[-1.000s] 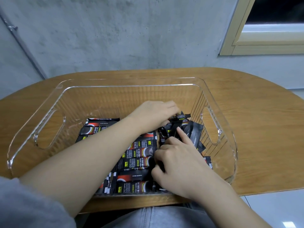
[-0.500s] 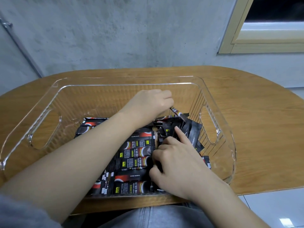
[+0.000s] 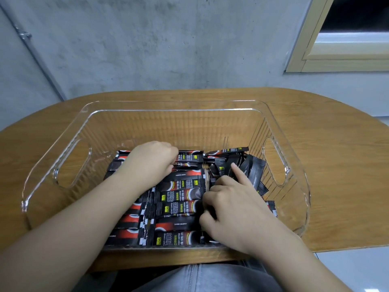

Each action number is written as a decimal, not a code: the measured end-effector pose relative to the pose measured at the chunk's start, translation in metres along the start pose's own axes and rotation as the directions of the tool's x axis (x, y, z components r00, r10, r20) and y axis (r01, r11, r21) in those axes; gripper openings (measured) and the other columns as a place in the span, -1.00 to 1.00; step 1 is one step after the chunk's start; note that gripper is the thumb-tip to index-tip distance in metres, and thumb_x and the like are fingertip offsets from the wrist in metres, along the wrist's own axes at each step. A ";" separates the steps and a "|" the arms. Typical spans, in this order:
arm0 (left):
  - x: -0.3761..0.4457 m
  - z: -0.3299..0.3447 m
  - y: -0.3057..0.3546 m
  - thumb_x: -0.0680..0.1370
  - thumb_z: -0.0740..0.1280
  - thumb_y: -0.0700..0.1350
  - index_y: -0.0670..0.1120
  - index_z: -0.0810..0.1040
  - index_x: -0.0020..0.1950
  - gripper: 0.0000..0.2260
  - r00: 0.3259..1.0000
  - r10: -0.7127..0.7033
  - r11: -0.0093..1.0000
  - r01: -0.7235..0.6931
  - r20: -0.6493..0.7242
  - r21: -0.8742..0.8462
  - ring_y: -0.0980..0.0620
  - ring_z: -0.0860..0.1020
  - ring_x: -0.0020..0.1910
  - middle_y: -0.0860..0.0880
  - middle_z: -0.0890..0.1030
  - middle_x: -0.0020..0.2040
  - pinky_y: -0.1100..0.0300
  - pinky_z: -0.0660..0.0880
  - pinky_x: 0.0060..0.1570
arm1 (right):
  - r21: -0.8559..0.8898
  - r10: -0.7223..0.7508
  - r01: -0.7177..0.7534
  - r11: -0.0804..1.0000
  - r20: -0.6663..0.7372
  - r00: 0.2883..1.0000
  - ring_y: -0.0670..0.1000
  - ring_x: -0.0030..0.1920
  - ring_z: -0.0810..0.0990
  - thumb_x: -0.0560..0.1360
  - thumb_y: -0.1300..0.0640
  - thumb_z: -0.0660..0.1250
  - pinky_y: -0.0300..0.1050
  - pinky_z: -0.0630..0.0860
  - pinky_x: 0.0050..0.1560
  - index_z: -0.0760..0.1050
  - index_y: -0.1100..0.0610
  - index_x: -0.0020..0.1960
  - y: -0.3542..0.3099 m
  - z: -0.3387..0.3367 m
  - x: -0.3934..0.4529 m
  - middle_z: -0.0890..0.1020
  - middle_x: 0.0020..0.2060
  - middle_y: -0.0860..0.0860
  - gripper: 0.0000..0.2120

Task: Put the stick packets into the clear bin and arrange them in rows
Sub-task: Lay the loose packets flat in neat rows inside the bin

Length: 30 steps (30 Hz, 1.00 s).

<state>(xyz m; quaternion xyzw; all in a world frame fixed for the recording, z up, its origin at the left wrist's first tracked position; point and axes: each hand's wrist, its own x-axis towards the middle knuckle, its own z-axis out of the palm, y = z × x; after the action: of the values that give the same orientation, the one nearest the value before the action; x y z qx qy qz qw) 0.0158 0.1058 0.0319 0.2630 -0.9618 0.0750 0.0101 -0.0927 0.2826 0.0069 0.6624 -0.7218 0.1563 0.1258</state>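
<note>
The clear bin [image 3: 69,131] stands on the wooden table [image 3: 328,157], and all visible stick packets lie inside it. At its 9 o'clock side the neat rows [image 3: 181,199] are already flat. The left hand [image 3: 150,163], at 12 o'clock, has curled fingers on a packet [image 3: 189,158] at the far end of a row; I judge it should press this one down parallel to its neighbours. The right hand [image 3: 231,205], forefinger stretched and other fingers bent, touches the loose pile [image 3: 250,167] at 2 o'clock; better to take one packet at a time.
</note>
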 end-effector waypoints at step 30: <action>0.073 0.004 0.059 0.60 0.22 0.02 -0.05 0.51 0.19 -0.76 0.979 0.204 0.979 -0.203 -0.032 0.013 -0.09 0.56 0.06 0.00 0.55 0.11 0.06 0.47 -0.11 | 0.007 -0.006 0.006 1.000 -0.017 1.000 0.01 -0.33 0.50 0.27 -0.03 0.15 0.23 0.43 0.25 0.51 0.02 -0.40 -0.001 -0.002 0.001 0.48 -0.56 -0.08 -0.79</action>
<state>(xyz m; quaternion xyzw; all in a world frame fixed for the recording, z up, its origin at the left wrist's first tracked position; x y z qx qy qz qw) -0.0767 0.1189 0.0241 0.1620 -0.9830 0.0846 0.0171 -0.0917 0.2825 0.0092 0.6637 -0.7182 0.1638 0.1301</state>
